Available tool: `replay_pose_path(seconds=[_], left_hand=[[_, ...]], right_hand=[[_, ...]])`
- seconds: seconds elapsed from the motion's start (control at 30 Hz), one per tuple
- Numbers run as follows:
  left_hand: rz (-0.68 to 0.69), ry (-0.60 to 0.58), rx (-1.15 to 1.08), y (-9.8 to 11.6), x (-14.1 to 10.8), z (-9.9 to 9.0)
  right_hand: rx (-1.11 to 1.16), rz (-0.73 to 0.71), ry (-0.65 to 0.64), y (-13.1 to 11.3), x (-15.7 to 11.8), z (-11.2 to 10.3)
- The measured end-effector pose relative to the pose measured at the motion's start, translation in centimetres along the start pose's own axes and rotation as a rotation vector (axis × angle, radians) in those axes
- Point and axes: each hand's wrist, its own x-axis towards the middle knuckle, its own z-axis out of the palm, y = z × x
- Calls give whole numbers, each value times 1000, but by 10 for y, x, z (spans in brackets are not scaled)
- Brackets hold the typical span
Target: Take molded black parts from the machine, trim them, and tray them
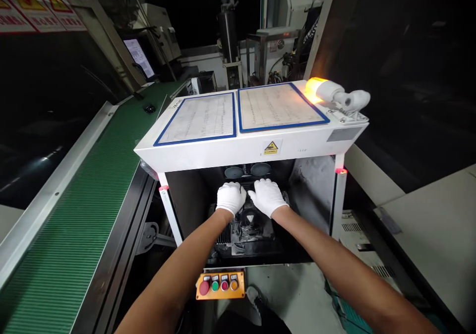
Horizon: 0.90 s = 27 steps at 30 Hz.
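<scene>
My left hand (231,198) and my right hand (267,197), both in white gloves, reach side by side into the dark opening of a white machine housing (245,150). Both hands rest palm down with fingers curled, close together over a dark, dusty machine assembly (249,230). Their fingertips are at a dark part (243,189) that they largely hide, so I cannot tell whether they grip it. Two round dark discs (247,171) sit just beyond the fingertips.
A green ribbed conveyor belt (74,195) runs along the left. An orange button box (220,285) is fixed below the opening. Blue-framed papers (275,107) lie on the housing top, with a lit amber beacon (316,90) at its far right corner. Machinery stands beyond.
</scene>
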Motion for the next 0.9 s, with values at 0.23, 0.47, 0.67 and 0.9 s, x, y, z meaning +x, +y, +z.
replay_pose_path(seconds=[0.23, 0.47, 0.67, 0.9], left_hand=[[-3, 0, -95, -2, 3, 5], [-301, 241, -249, -17, -86, -29], [-500, 50, -576, -54, -318, 14], [-1302, -319, -569, -55, -585, 64]], right_hand=[[74, 17, 84, 3, -2, 12], [81, -171, 246, -58, -7, -28], [53, -302, 76, -105, 17, -3], [153, -567, -97, -144, -135, 86]])
